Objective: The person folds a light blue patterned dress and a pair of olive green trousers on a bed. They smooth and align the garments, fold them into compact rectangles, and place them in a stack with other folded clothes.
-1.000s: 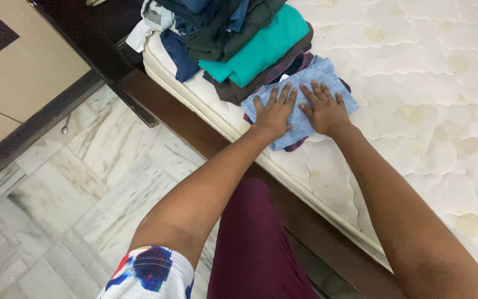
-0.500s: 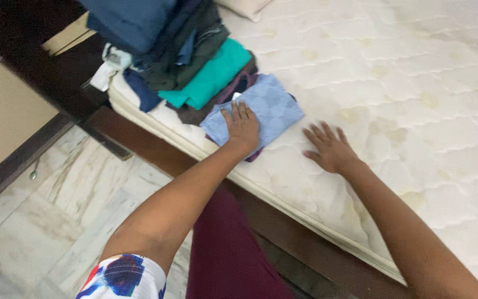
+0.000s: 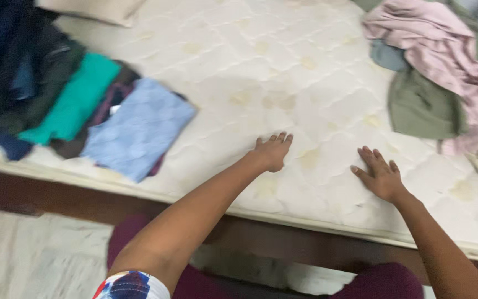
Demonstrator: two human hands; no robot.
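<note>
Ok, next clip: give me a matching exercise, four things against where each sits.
Things:
1. light blue folded cloth
2. teal folded cloth
3. pink garment
4. left hand

Places:
A. loose pile at upper right
B. flat on the bare mattress
C. nearest the bed's front edge, on the left
D. stacked between the dark clothes and the blue cloth

Pairs: 1-C, 2-D, 3-A, 4-B

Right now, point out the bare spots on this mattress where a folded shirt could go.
Bare mattress runs between the folded blue cloth and the loose clothes heap, ahead of the left hand and right hand, both flat on it. The left edge is crowded with stacked clothes; the right corner is heaped.
</note>
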